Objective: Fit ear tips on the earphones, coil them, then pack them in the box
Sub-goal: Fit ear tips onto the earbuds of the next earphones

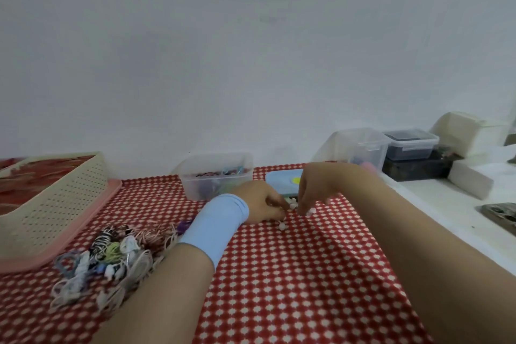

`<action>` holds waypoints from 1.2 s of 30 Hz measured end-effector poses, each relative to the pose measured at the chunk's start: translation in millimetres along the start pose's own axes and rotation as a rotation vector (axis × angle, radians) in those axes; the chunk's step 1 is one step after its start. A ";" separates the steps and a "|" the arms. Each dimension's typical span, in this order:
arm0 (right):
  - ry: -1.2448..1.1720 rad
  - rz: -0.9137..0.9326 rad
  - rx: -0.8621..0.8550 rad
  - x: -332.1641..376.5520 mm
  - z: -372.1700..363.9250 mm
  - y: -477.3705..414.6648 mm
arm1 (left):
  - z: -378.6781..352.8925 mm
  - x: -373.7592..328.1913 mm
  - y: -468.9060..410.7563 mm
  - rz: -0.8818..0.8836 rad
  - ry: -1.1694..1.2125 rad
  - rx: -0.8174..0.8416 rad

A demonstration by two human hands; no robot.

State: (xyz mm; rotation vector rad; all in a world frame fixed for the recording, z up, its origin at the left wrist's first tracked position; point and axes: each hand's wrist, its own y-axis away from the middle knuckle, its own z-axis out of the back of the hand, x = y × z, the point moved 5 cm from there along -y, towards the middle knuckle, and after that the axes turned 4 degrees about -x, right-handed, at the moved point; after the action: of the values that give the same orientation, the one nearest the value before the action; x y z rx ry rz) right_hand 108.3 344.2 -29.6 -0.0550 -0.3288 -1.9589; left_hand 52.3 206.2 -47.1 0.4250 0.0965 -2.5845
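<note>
Checked cloth (293,274), blurred ear tips (282,225), half hidden

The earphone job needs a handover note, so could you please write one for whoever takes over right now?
Left hand: fingers curled down among the white ear tips on the red cloth; grip unclear.
Right hand: likewise curled down at the tips; grip unclear.
Earphones: a pile on the cloth, left of the left arm.
Clear box: beyond the hands, some items inside.
Done: cannot tell how many sets are fitted or packed.
Left: fit tips, coil, pack.
</note>
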 end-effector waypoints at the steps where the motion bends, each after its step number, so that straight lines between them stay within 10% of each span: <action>1: 0.018 -0.007 0.010 -0.9 -0.9 -0.3 | -2.7 3.0 -1.8 -0.009 -0.007 0.009; 18: 0.050 -0.007 0.023 2.6 -4.9 -19.8 | -9.6 27.8 -11.1 -0.056 0.213 -0.115; 26: -0.325 0.148 0.006 14.9 6.2 -10.5 | 5.2 48.7 -3.0 0.062 0.687 -0.415; 36: -0.895 0.193 -0.131 18.6 -1.2 -17.6 | -4.1 56.4 -3.6 0.106 0.798 -0.366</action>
State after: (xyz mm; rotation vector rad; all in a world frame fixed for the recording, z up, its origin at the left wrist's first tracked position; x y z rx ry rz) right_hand 85.0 333.6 -30.8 -1.0260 -0.7369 -1.6587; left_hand 5.5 182.9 -68.9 1.2389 0.7774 -2.0786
